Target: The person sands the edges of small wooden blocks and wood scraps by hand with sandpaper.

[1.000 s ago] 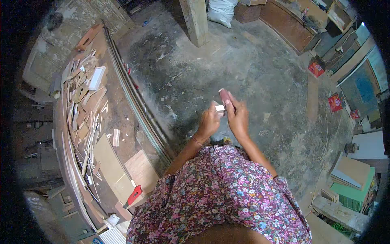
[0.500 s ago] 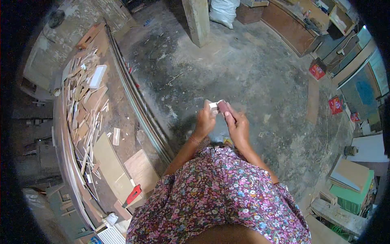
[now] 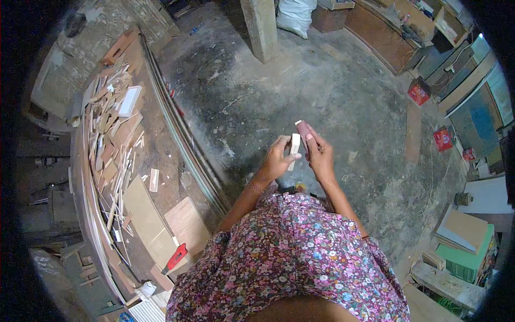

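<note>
My left hand [image 3: 276,161] grips a small pale wooden piece [image 3: 295,144], now upright between thumb and fingers. Close beside it, my right hand [image 3: 321,161] is closed round a reddish-brown sanding block [image 3: 303,129], which looks like sandpaper wrapped on wood, with a pale end showing at its tip. Block and wooden piece are slightly apart. Both hands are in front of my flowered clothing, above the concrete floor.
To the left, a long workbench [image 3: 171,188] carries heaped wood scraps [image 3: 110,142], flat boards and a red tool [image 3: 176,258]. A concrete pillar [image 3: 259,32] and a white sack [image 3: 296,17] are ahead. Red boxes [image 3: 419,91] and a green box [image 3: 465,260] line the right.
The wooden piece has turned from lying sideways against the sanding block to standing upright. My hands have parted a little, and the block has moved slightly up and right.
</note>
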A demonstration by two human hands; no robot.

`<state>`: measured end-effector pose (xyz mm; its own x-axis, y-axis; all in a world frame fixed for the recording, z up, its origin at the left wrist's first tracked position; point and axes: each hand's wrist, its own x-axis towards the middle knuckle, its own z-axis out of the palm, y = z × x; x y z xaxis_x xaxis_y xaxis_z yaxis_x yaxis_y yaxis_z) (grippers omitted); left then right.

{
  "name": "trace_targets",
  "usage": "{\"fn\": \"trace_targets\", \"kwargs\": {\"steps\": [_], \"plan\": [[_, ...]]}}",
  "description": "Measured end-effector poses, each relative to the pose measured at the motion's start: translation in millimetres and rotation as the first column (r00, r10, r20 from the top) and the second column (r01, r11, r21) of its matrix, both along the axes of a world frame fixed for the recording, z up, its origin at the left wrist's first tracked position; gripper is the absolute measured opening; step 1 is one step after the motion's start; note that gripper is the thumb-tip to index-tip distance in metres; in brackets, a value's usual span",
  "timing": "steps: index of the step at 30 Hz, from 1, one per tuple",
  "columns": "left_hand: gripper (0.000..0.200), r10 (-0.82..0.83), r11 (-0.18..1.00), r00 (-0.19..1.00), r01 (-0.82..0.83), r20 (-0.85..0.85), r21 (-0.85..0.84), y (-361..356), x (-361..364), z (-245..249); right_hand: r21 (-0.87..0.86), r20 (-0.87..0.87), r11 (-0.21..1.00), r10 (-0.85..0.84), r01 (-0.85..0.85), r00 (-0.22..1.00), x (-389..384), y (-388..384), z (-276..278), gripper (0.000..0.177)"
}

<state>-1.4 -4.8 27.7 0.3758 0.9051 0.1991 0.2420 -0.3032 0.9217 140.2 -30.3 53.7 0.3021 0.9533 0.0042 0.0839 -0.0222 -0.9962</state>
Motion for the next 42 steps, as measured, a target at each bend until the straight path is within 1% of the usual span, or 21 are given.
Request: {"fn": "trace_targets", "kwargs": {"steps": [2,5,6,9,10,13,14,16,19,21,24,26,27,30,32,35,36,38,39,40,42], "plan": [[0.039,0.061,0.995,0.996,-0.056,0.061,-0.078,0,3,-4,0.145,0.188,0.989,-0.042,0.014,0.981,-3,1,-6,0.032],[0.038,0.136,0.986,0.986,-0.126,0.093,-0.11,6,-7,-5,0.023,0.47,0.999,0.032,-0.049,0.882,-8,-23,18,0.033],[0.037,0.112,0.992,0.992,-0.109,0.056,-0.065,4,-5,0,0.109,0.408,0.994,-0.016,-0.031,0.913,-9,-21,11,0.032],[0.035,0.041,0.997,0.997,-0.036,-0.069,0.071,-5,4,17,0.164,0.361,0.986,-0.09,0.032,0.928,-3,2,3,0.032],[0.035,0.07,0.994,0.996,-0.066,-0.051,0.082,-6,8,15,0.109,0.392,0.994,-0.069,0.029,0.917,0,6,6,0.031],[0.035,0.18,0.976,0.98,-0.168,-0.079,0.137,1,3,10,0.187,0.454,0.982,-0.092,0.007,0.886,-9,-7,14,0.03],[0.035,0.179,0.978,0.981,-0.17,-0.073,0.117,4,2,9,0.137,0.493,0.99,-0.045,-0.026,0.869,-12,-16,17,0.03],[0.036,0.175,0.983,0.982,-0.17,-0.067,0.072,6,-2,9,0.13,0.479,0.991,-0.046,-0.019,0.876,-13,-15,15,0.03],[0.037,0.077,0.99,0.991,-0.063,-0.112,0.126,-2,2,21,0.136,0.469,0.99,-0.086,0.024,0.879,-9,1,9,0.031],[0.037,0.107,0.99,0.989,-0.095,-0.107,0.107,-5,7,21,0.198,0.474,0.979,-0.128,0.036,0.871,-6,16,0,0.031],[0.037,0.181,0.98,0.98,-0.174,-0.079,0.092,0,6,7,0.222,0.433,0.975,-0.085,-0.015,0.898,-12,-2,9,0.031],[0.038,0.23,0.973,0.97,-0.227,-0.074,0.05,6,0,-2,0.125,0.439,0.992,-0.03,-0.028,0.898,-14,-15,13,0.031],[0.038,0.187,0.982,0.981,-0.185,-0.054,0.04,5,-1,-2,0.072,0.44,0.997,-0.002,-0.033,0.898,-15,-19,13,0.031],[0.038,0.067,0.998,0.998,-0.067,0.015,-0.007,1,2,-1,0.2,0.454,0.98,-0.114,0.024,0.884,-6,5,-4,0.032],[0.038,0.037,0.998,0.996,-0.033,0.076,-0.053,-1,7,2,0.186,0.447,0.982,-0.11,0.027,0.888,-5,8,-8,0.032],[0.037,0.151,0.988,0.988,-0.149,-0.036,0.048,0,5,-3,0.12,0.457,0.993,-0.038,-0.019,0.889,-7,-7,-6,0.032],[0.037,0.156,0.988,0.988,-0.156,-0.009,0.011,1,3,-10,0.085,0.457,0.995,0.001,-0.044,0.889,-9,-14,-6,0.031],[0.037,0.159,0.986,0.986,-0.157,0.041,-0.063,6,1,-24,0.071,0.449,0.997,-0.015,-0.02,0.893,-12,-12,1,0.031],[0.037,0.114,0.992,0.993,-0.112,0.033,-0.06,2,2,-16,0.061,0.445,0.998,-0.026,-0.002,0.895,-11,-11,2,0.031],[0.037,0.064,0.997,0.998,-0.063,0.026,-0.05,0,5,-1,0.19,0.486,0.981,-0.122,0.032,0.865,-9,1,-6,0.031],[0.037,0.015,0.998,0.998,-0.011,0.061,-0.067,-3,10,7,0.153,0.459,0.987,-0.116,0.05,0.881,-5,12,-10,0.031]]}}
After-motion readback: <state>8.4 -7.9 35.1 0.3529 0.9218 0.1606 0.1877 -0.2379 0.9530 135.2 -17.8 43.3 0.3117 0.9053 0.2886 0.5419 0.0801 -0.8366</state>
